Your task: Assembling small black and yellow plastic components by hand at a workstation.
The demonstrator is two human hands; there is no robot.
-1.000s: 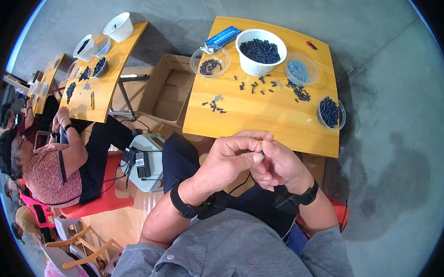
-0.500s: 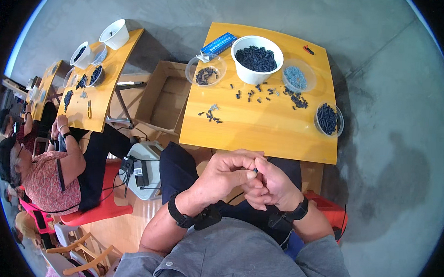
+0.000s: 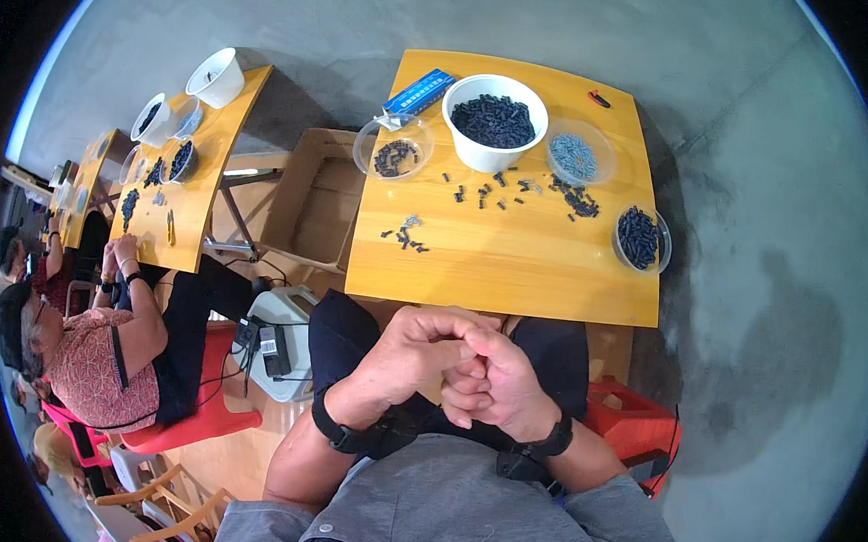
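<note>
My left hand (image 3: 406, 357) and my right hand (image 3: 511, 391) meet in front of my body, just below the near edge of the yellow table (image 3: 511, 279). Both are closed, with thumbs and fingertips pressed together. Whatever they pinch is hidden by the fingers. Nearest to them on the tabletop is a small group of black pieces (image 3: 408, 241) with a few grey ones. Farther back stand a white tub (image 3: 487, 159) full of small black parts, a clear tub of grey-blue pieces (image 3: 573, 156) and a clear tub of black parts (image 3: 639, 236) at the right edge.
A shallow clear container (image 3: 393, 158) holds black parts beside a blue box (image 3: 418, 93). A small red-and-black tool (image 3: 598, 99) lies at the far right. Left of the table are a cardboard box (image 3: 311, 208) and another person (image 3: 101, 353) seated at a similar table (image 3: 201, 164).
Both hands have shifted slightly left and down, still together. A dark bit seen between the fingertips earlier is now covered. The view has tilted a little.
</note>
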